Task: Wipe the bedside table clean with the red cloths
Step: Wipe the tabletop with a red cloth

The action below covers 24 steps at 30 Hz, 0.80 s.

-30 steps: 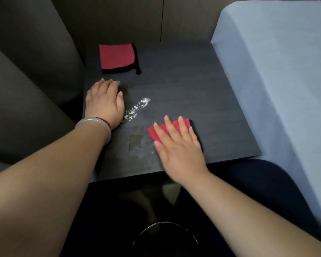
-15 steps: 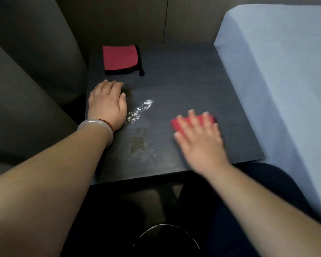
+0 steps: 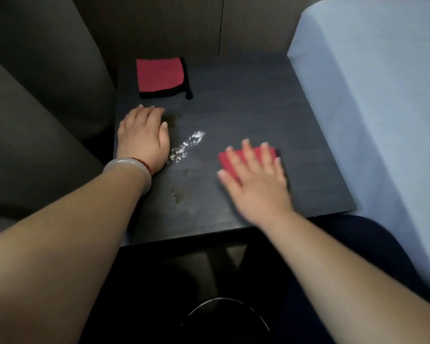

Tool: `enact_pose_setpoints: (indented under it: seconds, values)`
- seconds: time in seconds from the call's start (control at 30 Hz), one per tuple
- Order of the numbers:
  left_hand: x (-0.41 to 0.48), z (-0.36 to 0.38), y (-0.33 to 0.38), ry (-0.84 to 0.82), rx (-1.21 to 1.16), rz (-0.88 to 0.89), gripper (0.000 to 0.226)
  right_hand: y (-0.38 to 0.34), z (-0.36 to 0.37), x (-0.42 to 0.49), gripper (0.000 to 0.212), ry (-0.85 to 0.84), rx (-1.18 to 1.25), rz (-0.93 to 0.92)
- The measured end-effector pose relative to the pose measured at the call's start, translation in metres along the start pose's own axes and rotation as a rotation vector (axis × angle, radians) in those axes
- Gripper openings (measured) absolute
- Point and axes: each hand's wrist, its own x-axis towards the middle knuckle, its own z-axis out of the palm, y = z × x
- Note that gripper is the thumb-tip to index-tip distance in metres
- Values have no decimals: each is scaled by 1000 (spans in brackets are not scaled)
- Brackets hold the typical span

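Observation:
The dark bedside table (image 3: 258,103) fills the middle of the view. My right hand (image 3: 256,184) presses flat on a folded red cloth (image 3: 233,160) near the table's front right, fingers spread over it. My left hand (image 3: 144,137) rests palm down on the table's left side, holding nothing. Between the hands lies a streak of white powder (image 3: 188,146), and below it a faint wet smear (image 3: 178,192). A second red cloth (image 3: 160,75) with black trim lies folded at the back left corner.
A bed with a light blue sheet (image 3: 377,108) runs along the table's right side. A dark upholstered chair or sofa (image 3: 35,120) borders the left. A round dark bin (image 3: 225,321) stands on the floor below the table's front edge.
My right hand slid the red cloth from beside the wet patch toward the right, then back a little left. The wet patch looks thinner. My left hand stayed put.

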Motion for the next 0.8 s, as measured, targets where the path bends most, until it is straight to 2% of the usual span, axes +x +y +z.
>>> enact_pose_setpoints:
  seconds: [0.07,0.1,0.13,0.2,0.27,0.3,0.37,0.47,0.53,0.57,0.7,0.8]
  values:
    - [0,0,0,0,-1,1,41,23,-9,17,66,-13,44,202]
    - [0,1,-1,-1,-3,1,41,19,-8,16,67,-9,40,227]
    - [1,1,-1,-2,-2,0,41,4,-2,10,67,11,9,186]
    - [1,1,-1,8,-3,1,42,-39,14,-18,64,53,19,-57]
    - [0,2,-2,10,-6,-2,43,-64,25,-41,57,21,54,-278]
    - [0,2,-2,9,-8,-3,44,-61,22,-40,55,-4,52,-319]
    - [0,1,-2,2,-9,-8,45,-34,16,-14,55,31,21,-267]
    - [1,1,-1,-10,-10,-14,43,23,0,34,51,52,-30,28]
    - [1,1,-2,-9,-10,-9,43,29,-4,41,52,49,-9,127]
    - [1,1,-2,-11,-9,-8,43,17,0,34,53,70,-8,107]
    - [1,3,-3,-4,-19,-7,44,-52,24,-19,54,105,26,-166]
    - [1,3,-2,-8,-26,-5,46,-55,21,13,52,64,16,-163]
